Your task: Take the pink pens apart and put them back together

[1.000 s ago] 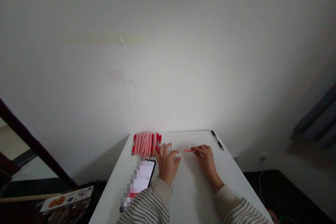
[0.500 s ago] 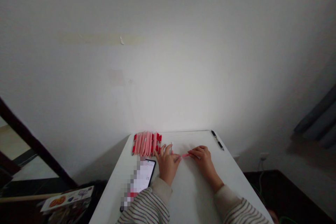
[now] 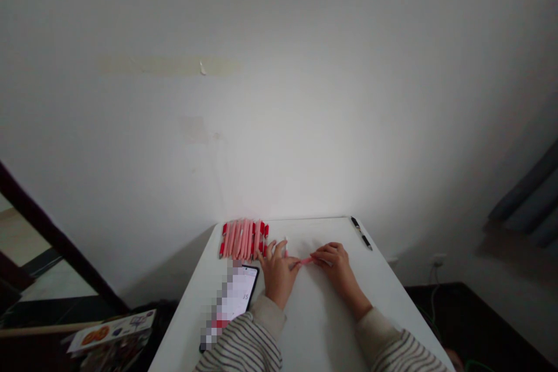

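Note:
My left hand pinches the left end of a slim pink piece between thumb and forefinger, its other fingers raised. At the right end of the same piece, my right hand grips with its fingertips. The piece may be a pen sleeve, but it is too small to tell. Just behind my left hand stands out a thin white-and-pink stick-like thing, partly hidden by the fingers. Left of that hand lies a row of several pink and red pens, side by side.
A phone with a lit screen lies on the white table, left of my left forearm. A black pen rests near the right back edge. The wall rises directly behind the table. Printed papers sit low at left.
My right hand has shifted very slightly toward the left one, and the pink piece between them is a little more tilted. The pens and phone are where they were.

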`<action>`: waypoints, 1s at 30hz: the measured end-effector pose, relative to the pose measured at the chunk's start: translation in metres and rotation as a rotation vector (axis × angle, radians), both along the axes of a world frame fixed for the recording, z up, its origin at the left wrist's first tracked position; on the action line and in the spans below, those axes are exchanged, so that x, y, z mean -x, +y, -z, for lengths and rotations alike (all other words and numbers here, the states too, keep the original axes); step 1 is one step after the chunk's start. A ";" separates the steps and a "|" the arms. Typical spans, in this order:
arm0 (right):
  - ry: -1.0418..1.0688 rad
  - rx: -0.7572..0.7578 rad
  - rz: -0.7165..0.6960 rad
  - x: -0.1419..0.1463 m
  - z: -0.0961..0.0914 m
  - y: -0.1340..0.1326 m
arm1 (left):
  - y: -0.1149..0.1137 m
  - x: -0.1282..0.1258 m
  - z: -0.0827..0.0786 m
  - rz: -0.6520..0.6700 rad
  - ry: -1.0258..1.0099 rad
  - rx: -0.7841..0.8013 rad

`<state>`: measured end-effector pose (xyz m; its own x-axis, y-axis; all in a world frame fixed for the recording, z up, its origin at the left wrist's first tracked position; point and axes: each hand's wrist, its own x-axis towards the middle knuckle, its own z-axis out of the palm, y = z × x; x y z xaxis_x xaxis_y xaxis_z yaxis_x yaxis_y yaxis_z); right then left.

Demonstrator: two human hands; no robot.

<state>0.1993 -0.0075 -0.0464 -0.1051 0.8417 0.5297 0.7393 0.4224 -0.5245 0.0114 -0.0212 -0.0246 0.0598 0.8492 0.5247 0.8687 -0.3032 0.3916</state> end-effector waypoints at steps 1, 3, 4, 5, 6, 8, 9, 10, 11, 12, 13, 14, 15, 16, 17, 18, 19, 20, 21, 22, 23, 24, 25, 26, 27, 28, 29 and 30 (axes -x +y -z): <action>0.007 0.001 -0.003 0.000 0.000 0.000 | 0.000 0.000 0.000 0.000 0.002 -0.005; 0.022 0.005 -0.014 0.000 -0.001 -0.001 | 0.000 0.000 0.000 0.000 0.006 -0.007; 0.030 0.007 -0.022 0.000 0.000 -0.001 | -0.001 0.000 -0.001 -0.001 0.008 -0.004; 0.038 0.008 -0.028 0.000 0.000 -0.001 | -0.001 0.000 -0.001 -0.002 0.007 0.001; 0.046 0.009 -0.034 0.000 0.001 0.000 | -0.001 0.000 -0.001 -0.002 0.007 0.008; 0.059 0.010 -0.044 -0.001 0.003 0.002 | -0.001 0.000 -0.001 -0.002 0.008 0.021; 0.063 0.011 -0.050 -0.002 0.004 0.002 | -0.001 0.000 -0.002 -0.002 0.010 0.029; 0.066 0.011 -0.054 -0.002 0.005 0.003 | -0.001 0.000 -0.002 -0.001 0.012 0.036; 0.067 0.013 -0.059 -0.003 0.006 0.004 | -0.001 0.000 -0.002 -0.001 0.013 0.042; 0.069 0.014 -0.061 -0.003 0.006 0.004 | -0.001 0.000 -0.002 0.001 0.012 0.048; 0.070 0.014 -0.062 -0.003 0.006 0.003 | -0.001 0.000 -0.002 0.002 0.009 0.051; 0.073 0.013 -0.062 -0.003 0.005 0.003 | -0.001 0.000 -0.002 0.006 0.005 0.054; 0.075 0.013 -0.062 -0.003 0.005 0.003 | -0.001 0.000 -0.002 0.008 0.001 0.054; 0.079 0.012 -0.062 -0.003 0.004 0.002 | -0.001 0.000 -0.002 0.009 -0.003 0.053; 0.083 0.011 -0.060 -0.002 0.004 0.002 | -0.001 0.000 -0.001 0.008 -0.006 0.051; 0.086 0.012 -0.059 -0.002 0.004 0.002 | -0.001 0.000 -0.001 0.005 -0.008 0.047; 0.089 0.014 -0.058 -0.002 0.004 0.002 | -0.001 0.000 -0.001 0.003 -0.011 0.043; 0.091 0.015 -0.054 -0.002 0.005 0.002 | -0.001 0.000 0.000 0.003 -0.013 0.039; 0.092 0.016 -0.051 -0.002 0.005 0.003 | 0.000 0.000 0.000 0.004 -0.014 0.037; 0.090 0.018 -0.049 -0.002 0.006 0.003 | 0.000 0.000 0.000 0.007 -0.015 0.036; 0.089 0.019 -0.047 -0.002 0.006 0.004 | 0.000 0.000 0.000 0.010 -0.014 0.036; 0.088 0.020 -0.044 -0.002 0.007 0.004 | 0.000 0.000 0.000 0.013 -0.013 0.037; 0.087 0.022 -0.042 -0.002 0.007 0.003 | 0.000 0.000 0.000 0.013 -0.012 0.037; 0.086 0.025 -0.040 -0.002 0.006 0.003 | 0.000 0.000 0.000 0.011 -0.010 0.036; 0.085 0.027 -0.038 -0.002 0.005 0.002 | 0.000 0.000 -0.001 0.009 -0.008 0.035; 0.085 0.028 -0.035 -0.001 0.005 0.002 | 0.000 0.000 -0.001 0.007 -0.006 0.034; 0.086 0.028 -0.033 -0.001 0.004 0.001 | -0.001 -0.001 -0.001 0.005 -0.005 0.034; 0.087 0.030 -0.032 -0.001 0.003 0.000 | -0.001 -0.001 -0.002 0.001 -0.004 0.034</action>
